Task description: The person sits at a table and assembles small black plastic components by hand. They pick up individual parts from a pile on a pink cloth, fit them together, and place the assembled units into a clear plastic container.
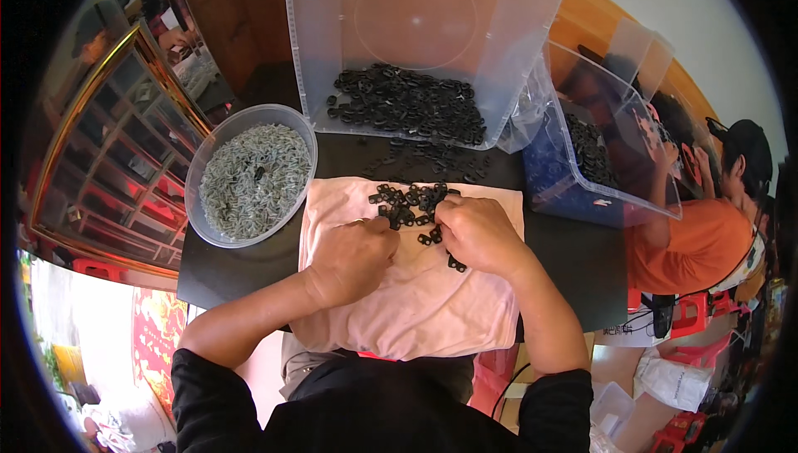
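Note:
A loose heap of small black flat parts with holes (406, 204) lies on a pale pink cloth (391, 312) in front of me. My left hand (353, 258) is closed at the heap's left edge, its fingers curled inward. Whatever it holds is hidden. On the heap's right side, my right hand (475, 233) is closed too, fingertips bent down against the black parts. I cannot make out what is between them. A few black parts stick out under the right hand, toward me.
Left of the cloth stands a round tub (312, 166) of small greyish translucent pieces. A clear bin (416, 21) tipped toward me holds black parts; some lie before it. Another bin (573, 204) with black parts is at right, beside a person in an orange shirt (698, 245).

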Motion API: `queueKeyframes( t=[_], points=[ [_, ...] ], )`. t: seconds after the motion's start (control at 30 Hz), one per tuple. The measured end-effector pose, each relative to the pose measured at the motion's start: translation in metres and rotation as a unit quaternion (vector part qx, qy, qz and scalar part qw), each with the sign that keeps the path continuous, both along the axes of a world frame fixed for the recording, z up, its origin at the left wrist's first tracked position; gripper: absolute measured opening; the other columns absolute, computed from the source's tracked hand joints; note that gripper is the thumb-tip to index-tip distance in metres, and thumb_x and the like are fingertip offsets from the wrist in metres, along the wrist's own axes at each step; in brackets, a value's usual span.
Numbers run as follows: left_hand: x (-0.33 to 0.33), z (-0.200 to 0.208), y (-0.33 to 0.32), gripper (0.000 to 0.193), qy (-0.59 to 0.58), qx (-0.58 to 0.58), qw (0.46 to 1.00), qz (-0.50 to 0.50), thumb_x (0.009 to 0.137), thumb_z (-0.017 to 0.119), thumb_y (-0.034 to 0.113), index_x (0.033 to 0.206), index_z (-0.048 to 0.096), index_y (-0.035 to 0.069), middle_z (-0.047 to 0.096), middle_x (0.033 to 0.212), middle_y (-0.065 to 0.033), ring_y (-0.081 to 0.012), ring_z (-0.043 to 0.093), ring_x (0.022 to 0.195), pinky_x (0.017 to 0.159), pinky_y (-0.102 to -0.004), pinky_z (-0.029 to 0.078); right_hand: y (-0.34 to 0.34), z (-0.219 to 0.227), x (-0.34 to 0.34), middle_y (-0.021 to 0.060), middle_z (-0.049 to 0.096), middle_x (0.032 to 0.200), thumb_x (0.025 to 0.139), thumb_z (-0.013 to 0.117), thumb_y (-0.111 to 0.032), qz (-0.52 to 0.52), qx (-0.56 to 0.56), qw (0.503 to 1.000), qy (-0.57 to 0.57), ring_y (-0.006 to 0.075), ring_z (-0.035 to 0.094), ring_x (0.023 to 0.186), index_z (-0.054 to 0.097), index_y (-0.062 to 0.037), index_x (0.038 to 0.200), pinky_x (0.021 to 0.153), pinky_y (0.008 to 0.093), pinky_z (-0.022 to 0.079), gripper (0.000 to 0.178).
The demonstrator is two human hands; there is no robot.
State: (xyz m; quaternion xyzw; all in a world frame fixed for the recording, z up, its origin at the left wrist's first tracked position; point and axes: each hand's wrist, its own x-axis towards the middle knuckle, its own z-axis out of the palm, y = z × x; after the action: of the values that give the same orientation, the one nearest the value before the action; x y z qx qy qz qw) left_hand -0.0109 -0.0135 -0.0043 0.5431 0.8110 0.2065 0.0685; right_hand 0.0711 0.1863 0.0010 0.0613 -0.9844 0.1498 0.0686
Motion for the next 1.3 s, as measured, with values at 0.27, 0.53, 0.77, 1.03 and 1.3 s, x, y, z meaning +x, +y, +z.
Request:
queueKeyframes(
  t=[0.27,0.53,0.77,1.03,1.3],
  points=[
    [-0.022,0.007,0.005,0.01,-0.183,0.047,0.982,-0.021,0.073,0.065,0.008,0.077,0.057,0.002,0.06,0.069,-0.0108,-0.0228,0.059,0.064,0.06,-0.0328,0.045,0.002,-0.001,-0.004,0.0042,0.056,0.068,0.084,0.054,0.0,-0.004,-0.387,0.921,-0.042,0.0112,0.055,0.057,0.053,0.0005,0.084,0.049,0.0253,0.044,0.001],
    [-0.028,0.01,0.006,0.005,-0.401,0.071,0.913,-0.021,0.08,0.061,0.003,0.082,0.058,0.0,0.058,0.07,-0.0019,-0.0062,0.053,0.065,0.058,-0.0222,0.043,-0.008,0.01,-0.003,0.0029,0.058,0.069,0.083,0.058,-0.001,-0.066,-0.574,0.798,-0.173,0.0067,0.054,0.053,0.056,0.0012,0.088,0.047,0.0194,0.043,0.005],
    [-0.029,0.001,0.001,0.007,-0.49,0.111,0.864,-0.02,0.081,0.061,0.0,0.088,0.06,-0.001,0.058,0.077,-0.0016,-0.0061,0.053,0.067,0.06,-0.0201,0.044,-0.011,0.008,-0.004,0.0031,0.057,0.069,0.083,0.059,-0.003,-0.075,-0.612,0.768,-0.173,0.0064,0.053,0.054,0.056,0.0012,0.085,0.048,0.0201,0.045,0.006],
    [-0.032,-0.01,-0.001,0.007,-0.44,0.14,0.886,-0.041,0.08,0.061,-0.001,0.087,0.059,0.0,0.057,0.078,-0.0034,-0.0083,0.054,0.07,0.062,-0.0219,0.044,-0.022,0.007,-0.002,0.0103,0.061,0.076,0.082,0.056,0.003,-0.057,-0.639,0.754,-0.143,0.012,0.059,0.06,0.056,0.0044,0.09,0.052,0.0234,0.049,0.008],
    [-0.034,-0.001,-0.001,0.005,-0.377,0.13,0.915,-0.067,0.085,0.058,0.003,0.086,0.055,-0.001,0.055,0.075,-0.0031,-0.0078,0.05,0.07,0.061,-0.023,0.041,-0.02,0.002,0.0,0.0046,0.058,0.078,0.081,0.056,0.004,-0.015,-0.595,0.795,-0.113,0.0094,0.056,0.061,0.061,0.0042,0.096,0.053,0.0215,0.048,0.015]
  ],
)
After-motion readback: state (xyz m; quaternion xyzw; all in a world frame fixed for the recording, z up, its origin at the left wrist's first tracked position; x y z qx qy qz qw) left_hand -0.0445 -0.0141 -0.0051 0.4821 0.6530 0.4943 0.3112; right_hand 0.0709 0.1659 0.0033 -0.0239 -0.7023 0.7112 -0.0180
